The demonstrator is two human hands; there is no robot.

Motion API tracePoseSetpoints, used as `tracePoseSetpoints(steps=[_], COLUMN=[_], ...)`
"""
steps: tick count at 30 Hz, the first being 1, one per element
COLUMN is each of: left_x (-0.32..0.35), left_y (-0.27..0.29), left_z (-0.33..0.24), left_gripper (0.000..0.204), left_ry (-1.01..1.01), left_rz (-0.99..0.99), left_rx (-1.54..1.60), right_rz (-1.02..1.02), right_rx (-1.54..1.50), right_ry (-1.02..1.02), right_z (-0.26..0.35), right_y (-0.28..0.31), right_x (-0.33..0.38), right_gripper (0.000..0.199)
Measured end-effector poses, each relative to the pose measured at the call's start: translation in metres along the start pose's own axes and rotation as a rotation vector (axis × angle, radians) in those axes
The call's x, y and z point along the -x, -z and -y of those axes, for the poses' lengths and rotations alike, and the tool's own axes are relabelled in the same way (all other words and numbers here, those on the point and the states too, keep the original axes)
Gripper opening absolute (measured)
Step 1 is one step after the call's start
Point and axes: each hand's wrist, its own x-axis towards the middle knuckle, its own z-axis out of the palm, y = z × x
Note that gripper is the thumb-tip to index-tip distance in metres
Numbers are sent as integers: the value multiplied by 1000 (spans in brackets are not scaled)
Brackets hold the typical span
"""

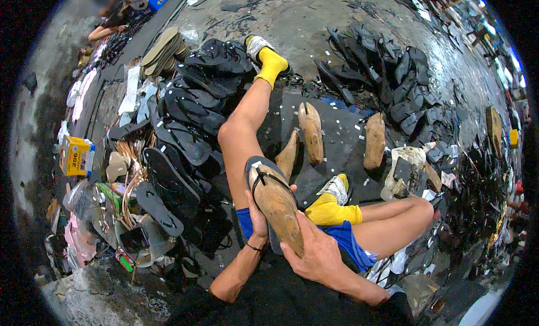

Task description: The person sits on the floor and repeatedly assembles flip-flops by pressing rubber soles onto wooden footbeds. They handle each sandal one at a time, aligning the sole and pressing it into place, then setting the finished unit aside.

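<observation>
Over my lap, a wooden shoe last (281, 211) lies on a dark flip-flop (251, 167), its toe end under the thin black straps. My left hand (257, 218) grips the flip-flop's left edge, the palm along the side of the sole. At the heel end, my right hand (315, 252) is wrapped round the wooden last from the right. Part of the sole is hidden beneath the last and my hands. Just beyond are more wooden lasts: one (310, 134) upright in the middle, one (288, 152) partly behind the flip-flop, and another (374, 140) farther right.
Black flip-flops (188, 110) are heaped left of my raised knee, and another dark pile (387, 73) lies at the far right. Loose tan soles (164, 51) are stacked far left. A yellow box (77, 156) stands left, among scraps and plastic bags. Another person's arm (106, 32) shows far left.
</observation>
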Motion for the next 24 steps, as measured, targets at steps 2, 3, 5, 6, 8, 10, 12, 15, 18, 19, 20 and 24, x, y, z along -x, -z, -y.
tracePoseSetpoints(steps=[2, 3, 5, 6, 8, 10, 12, 15, 18, 19, 20, 24], left_x=[-3, -6, -12, -14, -16, -17, -17, -20, -27, -29, -31, -27], left_y=[5, 7, 9, 11, 13, 14, 13, 7, -5, -9, -14, -33], left_z=[-1, -1, -3, -4, -5, -6, -6, -8, -15, -18, -23, -40], left_gripper=[96, 97, 98, 98, 96, 95, 94, 89, 73, 69, 66, 73], left_ry=[2, 1, 0, -3, -51, -22, -7, -47, -121, -216, -301, -289], left_rz=[-3, -6, -10, -14, -27, -60, -53, -15, -156, -164, -176, 22], left_rx=[18, 16, 11, 11, -73, -4, 31, 40, 48, -118, -281, -691], right_rz=[-61, -119, -148, -191, -195, -209, -228, -268, -303, -342, -399, -531], right_rx=[13, 21, 37, 50, 68, 77, 80, 95, 89, 96, 105, 232], right_ry=[16, 28, 27, 71, 53, 48, 38, 52, 111, 142, 185, 178], right_z=[1, 1, 2, 2, 2, 3, 2, 3, 4, 4, 5, 9], right_y=[-8, -10, -18, -21, -29, -37, -40, -34, -19, -14, -10, 1], right_x=[-9, -13, -21, -25, -33, -39, -43, -40, -34, -33, -32, -28], right_gripper=[71, 70, 69, 68, 69, 69, 69, 68, 70, 71, 71, 76])
